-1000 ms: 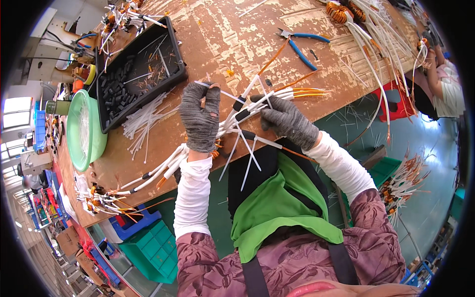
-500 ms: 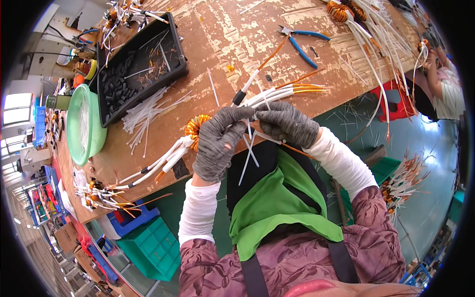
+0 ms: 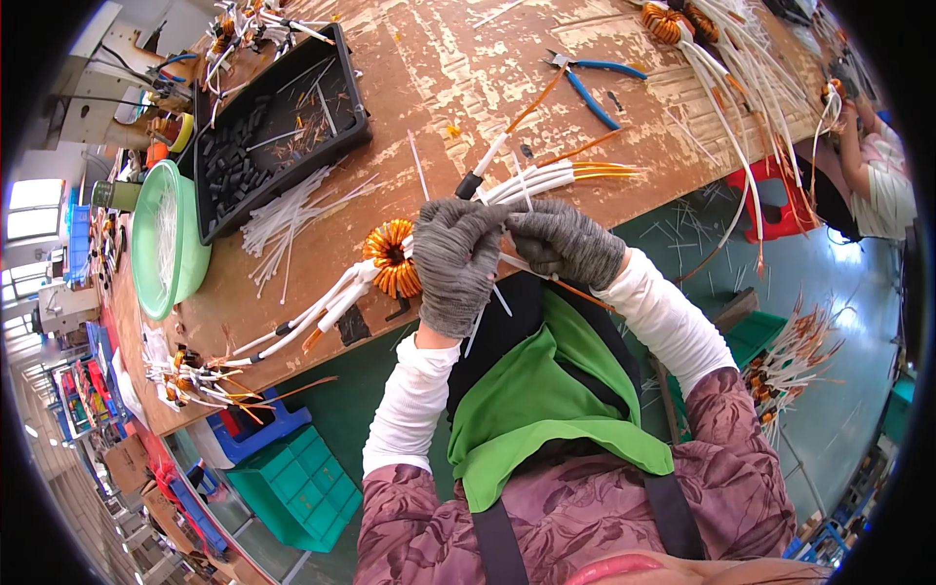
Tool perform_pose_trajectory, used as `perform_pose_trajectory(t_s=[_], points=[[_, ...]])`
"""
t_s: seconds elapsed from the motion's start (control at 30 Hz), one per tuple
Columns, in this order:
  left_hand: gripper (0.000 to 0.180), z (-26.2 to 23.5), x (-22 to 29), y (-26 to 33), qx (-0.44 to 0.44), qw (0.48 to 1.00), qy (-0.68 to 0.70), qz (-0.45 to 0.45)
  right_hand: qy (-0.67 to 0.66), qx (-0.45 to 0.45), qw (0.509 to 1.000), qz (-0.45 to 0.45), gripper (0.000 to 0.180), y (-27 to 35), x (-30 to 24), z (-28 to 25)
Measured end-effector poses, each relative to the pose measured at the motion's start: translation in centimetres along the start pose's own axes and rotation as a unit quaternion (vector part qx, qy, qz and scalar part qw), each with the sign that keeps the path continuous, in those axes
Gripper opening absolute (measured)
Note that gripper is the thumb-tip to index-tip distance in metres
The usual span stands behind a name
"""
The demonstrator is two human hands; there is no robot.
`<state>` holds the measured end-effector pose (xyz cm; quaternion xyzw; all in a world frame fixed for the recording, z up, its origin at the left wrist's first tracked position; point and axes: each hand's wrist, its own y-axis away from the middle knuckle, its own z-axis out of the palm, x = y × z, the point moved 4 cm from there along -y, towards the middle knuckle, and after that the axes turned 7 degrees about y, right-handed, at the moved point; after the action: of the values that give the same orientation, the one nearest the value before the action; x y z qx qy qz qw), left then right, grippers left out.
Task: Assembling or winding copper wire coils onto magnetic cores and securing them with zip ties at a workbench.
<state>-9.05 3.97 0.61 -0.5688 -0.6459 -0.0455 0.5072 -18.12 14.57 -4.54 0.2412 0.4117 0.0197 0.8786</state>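
Note:
Both hands wear grey knit gloves and meet at the near edge of the worn wooden bench [image 3: 468, 78]. My left hand [image 3: 451, 261] grips a bundle of white-sleeved leads [image 3: 541, 182] running from a copper toroid coil [image 3: 392, 257] just left of it. My right hand [image 3: 565, 242] closes on the same leads and a thin white cable tie. The leads' bare orange ends fan out to the right. More white-sleeved wires trail from the coil toward the lower left.
A black tray [image 3: 283, 122] of small black parts sits at upper left, with loose white cable ties [image 3: 292, 214] beside it and a green bowl [image 3: 166, 239] farther left. Blue-handled pliers [image 3: 595, 83] lie beyond my hands. Finished coils pile at top right; another person [image 3: 877, 166] sits at far right.
My left hand came in from the left to meet the right hand on the leads. The coil, earlier covered by it, now shows at its left.

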Motion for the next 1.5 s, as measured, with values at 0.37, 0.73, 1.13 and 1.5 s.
perform_pose_trajectory(t_s=[0.37, 0.73, 1.13, 1.5], points=[[0.019, -0.6, -0.9, 0.0, 0.073, 0.996, 0.024, -0.041, 0.023, 0.010, 1.000, -0.008, 0.023, 0.0, -0.3, 0.3], [0.025, -0.5, -0.1, 0.2, 0.014, 1.000, 0.017, 0.012, 0.229, 0.031, 0.966, -0.117, 0.018, 0.5, -1.2, 0.4], [0.026, 0.5, -0.7, -0.7, 0.032, 0.976, -0.199, 0.076, 0.301, -0.058, 0.933, -0.187, 0.021, 2.6, -0.5, 5.0], [0.044, -7.7, -1.9, 1.2, -0.029, 0.986, -0.112, -0.120, 0.512, 0.148, 0.786, -0.312, 0.017, 2.2, -8.6, 0.0]])
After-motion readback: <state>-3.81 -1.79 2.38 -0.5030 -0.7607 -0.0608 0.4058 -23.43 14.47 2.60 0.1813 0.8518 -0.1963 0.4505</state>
